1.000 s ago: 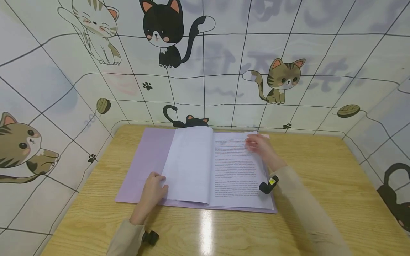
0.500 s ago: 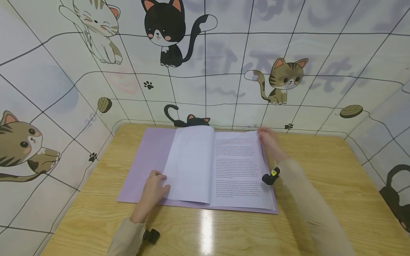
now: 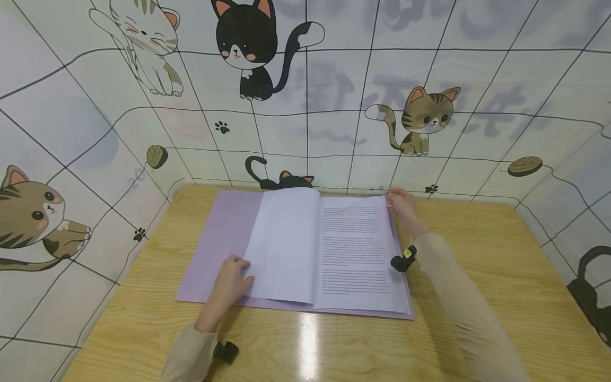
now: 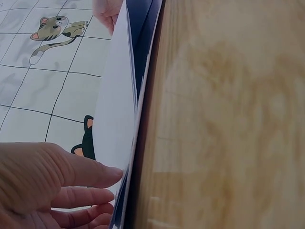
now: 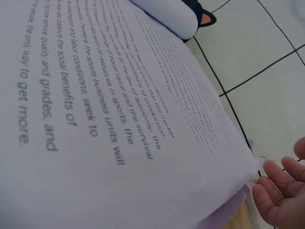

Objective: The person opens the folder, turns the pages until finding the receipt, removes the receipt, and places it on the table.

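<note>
A purple folder [image 3: 224, 228] lies spread on the table, with a blank white page [image 3: 286, 244] turned to its left side and a printed page [image 3: 353, 249] on its right. The left hand [image 3: 230, 286] rests on the lower edge of the left side, fingers relaxed; in the left wrist view this hand [image 4: 62, 191] touches the sheets' edge. At the top right corner of the printed page is the right hand [image 3: 404, 209]. In the right wrist view the right hand [image 5: 286, 191] has its fingers loosely bent at the page corner, thumb apart from them.
A wooden table [image 3: 477, 254] carries the folder. Behind and beside it stand pale walls [image 3: 334, 132] with a grid and cartoon cats. Each wrist wears a small black camera, one at the left sleeve [image 3: 188, 353] and one at the right sleeve [image 3: 458, 297].
The right hand has moved from over the printed page's upper part outward to its top right corner. The left hand has stayed in place, and the pages lie as before.
</note>
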`<state>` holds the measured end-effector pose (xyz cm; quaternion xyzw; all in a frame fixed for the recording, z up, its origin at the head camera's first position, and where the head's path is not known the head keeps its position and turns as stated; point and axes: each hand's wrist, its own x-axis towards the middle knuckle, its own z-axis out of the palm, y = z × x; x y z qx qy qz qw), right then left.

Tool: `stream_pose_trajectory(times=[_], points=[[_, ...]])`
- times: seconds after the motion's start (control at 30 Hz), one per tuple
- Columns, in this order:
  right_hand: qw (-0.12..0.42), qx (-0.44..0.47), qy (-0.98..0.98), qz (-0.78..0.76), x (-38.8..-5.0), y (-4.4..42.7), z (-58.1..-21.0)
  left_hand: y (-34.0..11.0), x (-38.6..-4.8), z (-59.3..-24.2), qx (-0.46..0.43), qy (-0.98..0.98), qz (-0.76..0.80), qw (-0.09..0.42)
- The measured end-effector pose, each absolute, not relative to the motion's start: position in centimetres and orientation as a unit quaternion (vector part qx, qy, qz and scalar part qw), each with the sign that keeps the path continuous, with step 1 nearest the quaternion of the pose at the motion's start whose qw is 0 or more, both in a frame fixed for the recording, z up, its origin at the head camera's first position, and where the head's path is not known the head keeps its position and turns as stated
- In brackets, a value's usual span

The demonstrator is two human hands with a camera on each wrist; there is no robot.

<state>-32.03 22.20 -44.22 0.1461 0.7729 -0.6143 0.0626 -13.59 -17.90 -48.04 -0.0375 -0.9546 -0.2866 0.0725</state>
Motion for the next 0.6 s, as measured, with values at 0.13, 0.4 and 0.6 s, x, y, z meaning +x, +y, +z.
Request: stream_pose_trajectory(times=[0.13,0.4,0.6], points=[[0.06,0.141,0.781,-0.605,-32.45,22.36,-44.5,-17.93,-13.62,-48.29,-0.051,-0.952,-0.293,0.078],[0.062,0.113,0.792,-0.596,-32.73,22.68,-44.72,-18.13,-13.78,-48.69,-0.058,-0.942,-0.323,0.07],[0.071,0.112,0.801,-0.584,-32.79,22.6,-44.77,-18.57,-14.06,-48.95,-0.054,-0.933,-0.351,0.058]])
